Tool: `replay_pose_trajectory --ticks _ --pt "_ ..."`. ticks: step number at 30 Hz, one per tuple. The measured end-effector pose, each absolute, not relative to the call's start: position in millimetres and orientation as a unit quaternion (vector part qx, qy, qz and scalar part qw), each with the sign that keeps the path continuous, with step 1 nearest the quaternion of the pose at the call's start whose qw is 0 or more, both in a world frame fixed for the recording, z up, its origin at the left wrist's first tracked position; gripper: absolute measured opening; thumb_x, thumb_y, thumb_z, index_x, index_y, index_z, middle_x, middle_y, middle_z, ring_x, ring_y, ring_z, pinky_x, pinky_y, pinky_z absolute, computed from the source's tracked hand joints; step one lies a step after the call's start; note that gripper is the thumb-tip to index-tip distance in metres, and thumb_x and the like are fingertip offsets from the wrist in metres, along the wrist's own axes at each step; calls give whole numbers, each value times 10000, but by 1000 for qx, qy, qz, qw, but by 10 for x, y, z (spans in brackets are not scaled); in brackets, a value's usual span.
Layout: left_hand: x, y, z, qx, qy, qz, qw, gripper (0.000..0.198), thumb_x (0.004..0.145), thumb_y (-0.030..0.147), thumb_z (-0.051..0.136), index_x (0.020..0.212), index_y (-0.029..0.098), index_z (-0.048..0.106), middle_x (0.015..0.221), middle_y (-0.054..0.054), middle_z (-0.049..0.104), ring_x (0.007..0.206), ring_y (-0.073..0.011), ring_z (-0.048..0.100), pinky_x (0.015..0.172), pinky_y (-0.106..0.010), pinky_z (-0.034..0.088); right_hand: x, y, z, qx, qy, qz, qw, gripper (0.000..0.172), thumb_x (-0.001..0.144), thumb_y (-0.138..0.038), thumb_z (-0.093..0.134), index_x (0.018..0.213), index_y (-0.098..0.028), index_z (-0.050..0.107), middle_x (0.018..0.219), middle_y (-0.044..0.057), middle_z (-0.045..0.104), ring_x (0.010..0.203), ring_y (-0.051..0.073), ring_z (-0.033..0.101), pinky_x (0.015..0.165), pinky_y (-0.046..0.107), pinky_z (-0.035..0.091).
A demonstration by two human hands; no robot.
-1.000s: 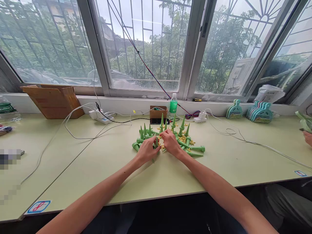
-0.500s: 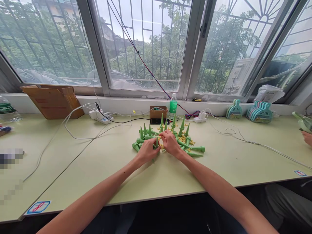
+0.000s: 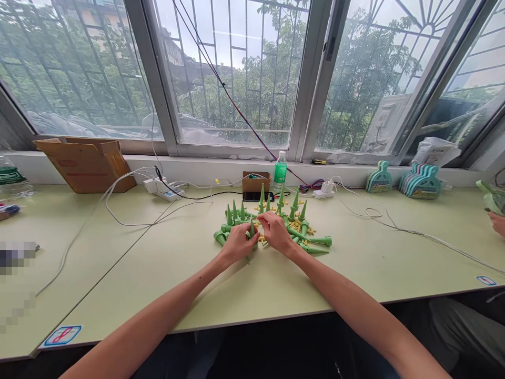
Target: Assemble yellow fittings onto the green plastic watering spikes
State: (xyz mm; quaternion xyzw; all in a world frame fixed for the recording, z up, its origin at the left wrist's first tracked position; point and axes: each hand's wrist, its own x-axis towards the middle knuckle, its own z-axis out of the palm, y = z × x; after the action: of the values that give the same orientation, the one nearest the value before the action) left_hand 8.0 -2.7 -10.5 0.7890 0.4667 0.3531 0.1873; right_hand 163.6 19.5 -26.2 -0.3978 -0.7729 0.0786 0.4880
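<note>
Left hand (image 3: 239, 243) grips a green spike (image 3: 252, 227) midway between the tabletop's (image 3: 189, 284) near and far edges, right hand (image 3: 275, 229) bunched beside it, holding what I can't tell, and one stray knuckle forward could topple the upright spikes (image 3: 280, 201) toward the far edge.
</note>
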Motion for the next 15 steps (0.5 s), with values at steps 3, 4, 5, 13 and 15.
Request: replay_pose_trajectory --ticks 3,4,5,13,15 --pt "70 -14 -108 774 479 361 204 213 791 355 533 706 171 598 638 3 603 480 -99 476 507 -231 376 1628 179 -246 -387 -772 81 498 194 921 -147 427 908 -162 620 878 76 619 796 167 580 732 279 450" --pt "66 -6 -111 769 481 365 211 220 792 368 534 719 172 603 636 4 603 479 -100 481 499 -229 378 1625 173 -240 -383 -771 82 502 193 921 -150 428 909 -163 620 876 74 620 793 165 579 730 276 451" --pt "61 1 -115 763 483 369 220 226 793 379 535 733 174 608 636 4 603 480 -101 487 492 -226 381 1622 167 -233 -378 -771 83 505 191 922 -152 429 911 -165 619 877 73 622 795 164 579 732 274 452" --pt "55 28 -103 719 472 420 288 255 777 416 554 786 167 606 586 15 566 451 -95 472 447 -218 402 1602 134 -204 -368 -771 88 512 188 921 -167 437 914 -171 625 879 66 636 795 161 581 733 265 448" --pt "60 24 -93 710 467 432 301 257 776 417 555 775 164 597 572 19 552 438 -86 456 440 -211 405 1600 128 -204 -368 -771 92 511 188 922 -170 438 917 -171 626 885 65 639 799 158 583 733 261 449"
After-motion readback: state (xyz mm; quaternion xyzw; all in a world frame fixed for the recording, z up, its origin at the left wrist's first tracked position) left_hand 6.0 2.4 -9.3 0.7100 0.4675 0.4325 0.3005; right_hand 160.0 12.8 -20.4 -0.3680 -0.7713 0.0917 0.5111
